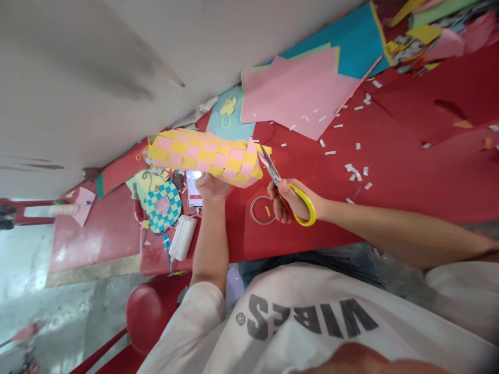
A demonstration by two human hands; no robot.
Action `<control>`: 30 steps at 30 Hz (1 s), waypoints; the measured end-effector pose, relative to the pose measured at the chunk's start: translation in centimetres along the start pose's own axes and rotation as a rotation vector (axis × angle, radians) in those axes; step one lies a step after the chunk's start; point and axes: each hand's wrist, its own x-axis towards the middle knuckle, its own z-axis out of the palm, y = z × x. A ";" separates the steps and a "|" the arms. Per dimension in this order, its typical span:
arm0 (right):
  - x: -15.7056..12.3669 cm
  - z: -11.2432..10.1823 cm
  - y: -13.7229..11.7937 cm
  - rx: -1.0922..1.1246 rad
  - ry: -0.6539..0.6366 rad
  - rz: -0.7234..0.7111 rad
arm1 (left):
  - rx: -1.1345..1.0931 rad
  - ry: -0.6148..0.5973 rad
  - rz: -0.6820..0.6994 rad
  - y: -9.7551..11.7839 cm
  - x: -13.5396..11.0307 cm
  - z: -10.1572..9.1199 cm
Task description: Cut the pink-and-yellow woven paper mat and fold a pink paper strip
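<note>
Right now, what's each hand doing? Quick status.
Left hand: closed, holding the pink-and-yellow woven paper from its near side.
Right hand: closed on the scissors, blades at the woven paper's right end.

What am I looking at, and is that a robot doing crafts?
No robot: these are a person's own two bare hands. The one picture comes from a camera worn on the head, looking forward and down, so the white T-shirt shows at the bottom. The left hand holds a woven pink-and-yellow checkered paper tube; most fingers are hidden. The right hand holds yellow-handled metal scissors, blades at the tube's end. On the red table lie big pink paper sheets, small white paper scraps and a round teal checkered paper piece.
</note>
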 end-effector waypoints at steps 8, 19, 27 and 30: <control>-0.3 -0.4 0.0 -0.078 -0.025 -0.031 | 0.023 0.024 -0.007 0.0 0.0 0.1; 0.3 -0.8 1.6 0.135 -0.221 0.002 | 0.046 0.067 -0.051 0.3 -0.4 0.8; 0.2 -0.1 1.0 0.219 -0.155 0.049 | 0.056 0.093 -0.158 -0.8 -0.4 -0.1; 0.3 -0.3 1.3 0.198 -0.143 0.039 | 0.035 0.085 -0.177 -1.4 -0.4 -0.7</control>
